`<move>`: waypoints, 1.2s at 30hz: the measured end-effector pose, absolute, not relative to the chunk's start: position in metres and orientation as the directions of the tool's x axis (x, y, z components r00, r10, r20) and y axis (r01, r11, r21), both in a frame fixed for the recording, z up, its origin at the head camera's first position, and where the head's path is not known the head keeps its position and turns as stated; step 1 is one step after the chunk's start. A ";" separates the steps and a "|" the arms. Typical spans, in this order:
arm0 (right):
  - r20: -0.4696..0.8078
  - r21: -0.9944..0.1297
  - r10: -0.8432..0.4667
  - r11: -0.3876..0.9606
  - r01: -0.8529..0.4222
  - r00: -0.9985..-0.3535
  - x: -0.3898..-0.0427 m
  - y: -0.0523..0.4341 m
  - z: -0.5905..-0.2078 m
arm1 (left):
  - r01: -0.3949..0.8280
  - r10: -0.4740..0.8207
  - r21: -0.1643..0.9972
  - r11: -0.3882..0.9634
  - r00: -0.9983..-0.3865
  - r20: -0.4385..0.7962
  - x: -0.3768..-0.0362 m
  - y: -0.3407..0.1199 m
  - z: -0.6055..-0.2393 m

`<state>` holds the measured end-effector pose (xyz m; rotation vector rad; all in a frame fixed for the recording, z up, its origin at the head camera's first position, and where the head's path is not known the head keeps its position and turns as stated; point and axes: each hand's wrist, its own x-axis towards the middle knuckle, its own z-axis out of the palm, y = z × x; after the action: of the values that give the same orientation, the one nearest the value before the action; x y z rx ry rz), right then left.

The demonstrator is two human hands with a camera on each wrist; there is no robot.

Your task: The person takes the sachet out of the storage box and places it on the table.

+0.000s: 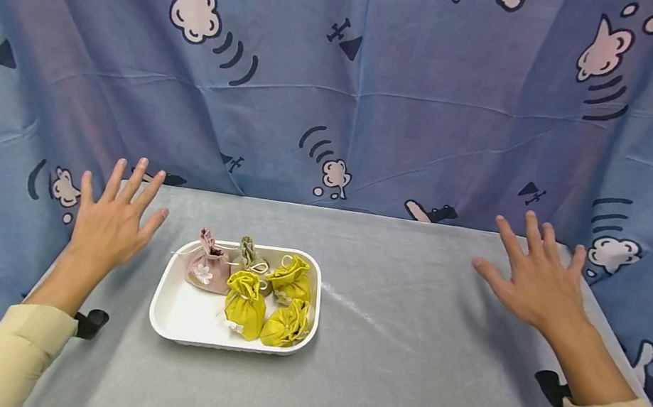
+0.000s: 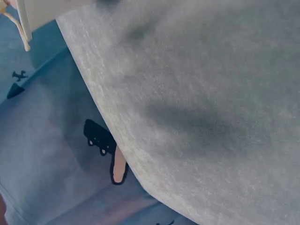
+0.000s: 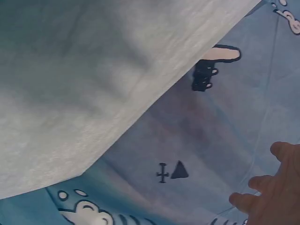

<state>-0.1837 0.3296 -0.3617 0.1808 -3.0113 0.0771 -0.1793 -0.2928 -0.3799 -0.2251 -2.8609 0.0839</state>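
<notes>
My left hand (image 1: 110, 228) hovers over the table's left side with its fingers spread, holding nothing. On the far right, my right hand (image 1: 536, 285) is likewise spread above the table and holds nothing; its fingers (image 3: 262, 197) enter the right wrist view at the lower right. Nearest the left hand stands a white tray (image 1: 181, 316) with small drawstring pouches in it. A pink pouch (image 1: 208, 267) with a white flower sits at its back left, beside a grey-green pouch (image 1: 246, 255). Yellow pouches (image 1: 244, 308) fill the tray's middle and right side.
A grey table (image 1: 366, 354) spreads under both hands. Blue printed cloth (image 1: 295, 83) hangs behind it and along both sides. In the left wrist view, the tray's corner (image 2: 44, 11) shows at the upper left with a cord hanging over its rim.
</notes>
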 end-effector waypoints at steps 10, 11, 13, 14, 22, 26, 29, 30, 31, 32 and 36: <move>0.108 -0.095 -0.220 0.969 -0.230 -0.970 -0.170 0.295 -0.343 | 0.265 0.275 -0.072 0.962 -0.924 0.268 -0.162 -0.287 -0.383; 0.103 -0.104 -0.231 0.965 -0.242 -0.967 -0.169 0.292 -0.341 | 0.282 0.289 -0.066 0.957 -0.919 0.269 -0.160 -0.287 -0.384; 0.100 -0.125 -0.258 0.955 -0.269 -0.961 -0.167 0.285 -0.340 | 0.316 0.319 -0.055 0.947 -0.908 0.274 -0.156 -0.287 -0.386; 0.101 -0.135 -0.273 0.949 -0.285 -0.957 -0.165 0.282 -0.339 | 0.334 0.334 -0.048 0.941 -0.902 0.273 -0.154 -0.287 -0.388; 0.124 -0.192 -0.375 0.899 -0.393 -0.919 -0.159 0.262 -0.338 | 0.449 0.435 0.002 0.894 -0.868 0.238 -0.143 -0.287 -0.401; 0.123 -0.224 -0.412 0.875 -0.430 -0.903 -0.156 0.252 -0.337 | 0.472 0.459 0.024 0.881 -0.866 0.198 -0.140 -0.288 -0.405; 0.125 -0.236 -0.440 0.857 -0.458 -0.889 -0.153 0.246 -0.337 | 0.494 0.481 0.030 0.869 -0.858 0.181 -0.138 -0.287 -0.407; 0.127 -0.234 -0.452 0.852 -0.469 -0.883 -0.152 0.244 -0.337 | 0.499 0.487 0.034 0.866 -0.856 0.176 -0.137 -0.287 -0.408; 0.129 -0.235 -0.461 0.846 -0.479 -0.878 -0.151 0.242 -0.338 | 0.506 0.494 0.034 0.862 -0.852 0.171 -0.137 -0.287 -0.409; 0.130 -0.235 -0.468 0.842 -0.486 -0.874 -0.150 0.239 -0.338 | 0.512 0.500 0.038 0.858 -0.850 0.167 -0.136 -0.286 -0.409; 0.125 -0.284 -0.503 0.808 -0.516 -0.855 -0.146 0.231 -0.341 | 0.526 0.514 0.048 0.849 -0.844 0.154 -0.133 -0.286 -0.411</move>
<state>-0.1459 0.2313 -0.3408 0.8305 -2.9451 0.4825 -0.1331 -0.2861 -0.4114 -0.8172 -2.8902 -0.1336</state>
